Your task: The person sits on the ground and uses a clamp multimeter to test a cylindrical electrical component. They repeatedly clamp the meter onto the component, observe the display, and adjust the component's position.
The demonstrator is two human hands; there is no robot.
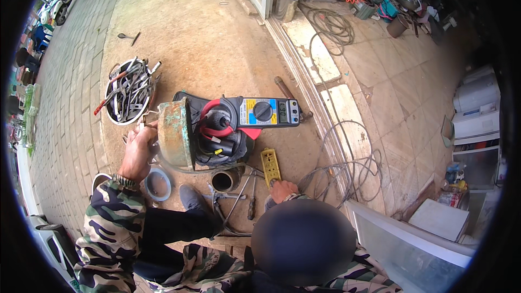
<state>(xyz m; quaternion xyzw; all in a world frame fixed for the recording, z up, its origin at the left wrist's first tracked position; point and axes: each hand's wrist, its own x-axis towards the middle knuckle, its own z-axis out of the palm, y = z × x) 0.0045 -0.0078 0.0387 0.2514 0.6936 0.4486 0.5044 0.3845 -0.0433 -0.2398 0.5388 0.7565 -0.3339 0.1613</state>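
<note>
My left hand (138,151) is closed, fingers pinched beside the rusty, green-flecked metal housing (173,133); what they hold is too small to make out, though thin wire ends show nearby. Right of the housing lies a clamp meter (247,112) with red jaws, dial and lit display. Its jaws rest over dark machine parts, next to a black cylindrical capacitor-like piece (221,145) with a yellow tag. My right hand (283,190) is closed at the near end of a yellow power strip (270,166), its fingertips partly hidden. A blurred dark round shape (304,241) covers much of my right arm.
A tub of hand tools (130,89) stands at the left. Near my feet are a blue-rimmed bowl (158,184), a short metal pipe (222,180) and a cross-shaped wrench (222,195). Loose cable (353,179) crosses the door track at the right. A hammer-like tool (287,95) lies beyond the meter.
</note>
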